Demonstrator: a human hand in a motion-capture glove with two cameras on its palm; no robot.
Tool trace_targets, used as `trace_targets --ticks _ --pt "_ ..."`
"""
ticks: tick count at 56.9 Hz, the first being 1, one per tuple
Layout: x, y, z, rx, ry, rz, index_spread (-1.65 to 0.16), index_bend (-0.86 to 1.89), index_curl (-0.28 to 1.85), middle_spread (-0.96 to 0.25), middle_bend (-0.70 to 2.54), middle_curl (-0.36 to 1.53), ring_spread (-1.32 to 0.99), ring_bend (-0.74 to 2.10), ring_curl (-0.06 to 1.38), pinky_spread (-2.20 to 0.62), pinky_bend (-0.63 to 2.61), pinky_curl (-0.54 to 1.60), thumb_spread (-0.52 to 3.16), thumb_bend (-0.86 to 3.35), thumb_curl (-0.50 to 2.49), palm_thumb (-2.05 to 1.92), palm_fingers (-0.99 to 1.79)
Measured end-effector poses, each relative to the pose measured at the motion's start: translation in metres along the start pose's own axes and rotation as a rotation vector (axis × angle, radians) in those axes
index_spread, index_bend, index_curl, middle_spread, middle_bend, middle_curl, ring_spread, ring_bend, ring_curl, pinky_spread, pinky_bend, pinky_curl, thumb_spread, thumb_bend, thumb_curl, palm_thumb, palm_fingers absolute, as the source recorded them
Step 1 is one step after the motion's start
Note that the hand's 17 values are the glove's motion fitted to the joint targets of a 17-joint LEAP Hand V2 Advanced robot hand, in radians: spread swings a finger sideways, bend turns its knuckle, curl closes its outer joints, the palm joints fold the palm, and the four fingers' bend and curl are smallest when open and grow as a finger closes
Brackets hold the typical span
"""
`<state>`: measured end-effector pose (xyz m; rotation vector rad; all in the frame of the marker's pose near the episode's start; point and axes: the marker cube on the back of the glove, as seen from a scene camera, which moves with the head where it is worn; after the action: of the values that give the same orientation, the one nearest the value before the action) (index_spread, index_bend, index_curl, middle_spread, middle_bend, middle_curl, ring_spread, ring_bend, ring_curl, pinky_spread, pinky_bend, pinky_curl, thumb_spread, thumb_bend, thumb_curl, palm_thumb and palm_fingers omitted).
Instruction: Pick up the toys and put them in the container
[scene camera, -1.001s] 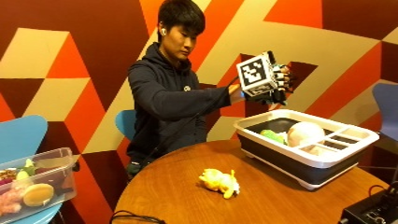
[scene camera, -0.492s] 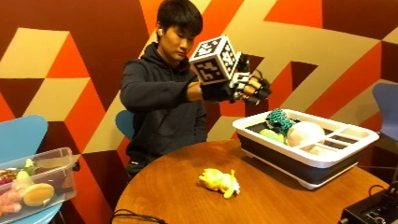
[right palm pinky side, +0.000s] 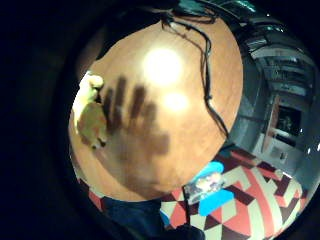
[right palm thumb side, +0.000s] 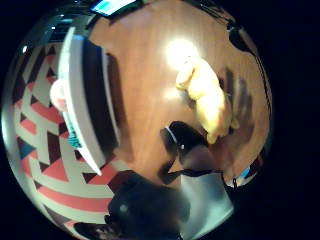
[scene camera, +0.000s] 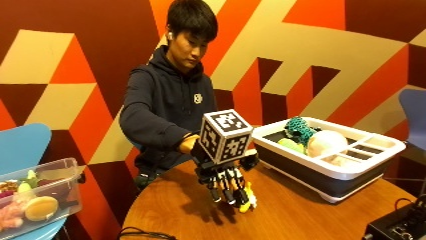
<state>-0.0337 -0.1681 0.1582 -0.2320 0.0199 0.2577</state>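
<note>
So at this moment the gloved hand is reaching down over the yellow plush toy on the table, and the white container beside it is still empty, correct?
Not quite. The right hand does reach down over the yellow plush toy on the table, but the white container is not empty: the outside view shows a teal spotted toy, a green toy and a pale ball inside it.

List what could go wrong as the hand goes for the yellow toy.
1. The right hand hangs open over the yellow toy with nothing gripped yet; a shallow pinch on the soft toy might slip.
2. The container already holds a green toy and a pale ball, so a careless drop could bounce out.
</note>
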Motion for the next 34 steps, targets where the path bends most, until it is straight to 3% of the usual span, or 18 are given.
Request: trace_targets --ticks 7,12,19,34 --pt "-0.009 -0.010 0.017 -0.004 0.080 0.020 -0.12 0.86 0.81 0.04 0.03 0.34 0.00 0.06 0.19 0.01 0.51 0.37 1.35 0.03 0.41 0.36 -0.16" --pt "-0.017 -0.012 0.022 0.078 0.048 -0.013 -0.12 1.05 0.83 0.01 0.26 0.39 -0.01 0.05 0.14 0.00 0.41 0.35 1.38 0.12 0.46 0.53 0.00" --pt "-0.030 0.000 0.012 0.184 -0.112 -0.097 -0.10 1.10 0.82 -0.07 0.69 0.52 -0.04 0.08 0.08 -0.01 0.28 0.30 1.32 0.16 0.53 0.67 0.21" --pt "-0.069 0.064 -0.081 0.576 -0.650 -0.296 -0.07 1.05 0.79 -0.16 0.84 0.59 -0.15 0.21 0.10 -0.04 0.30 0.33 1.15 0.12 0.62 0.73 0.26"
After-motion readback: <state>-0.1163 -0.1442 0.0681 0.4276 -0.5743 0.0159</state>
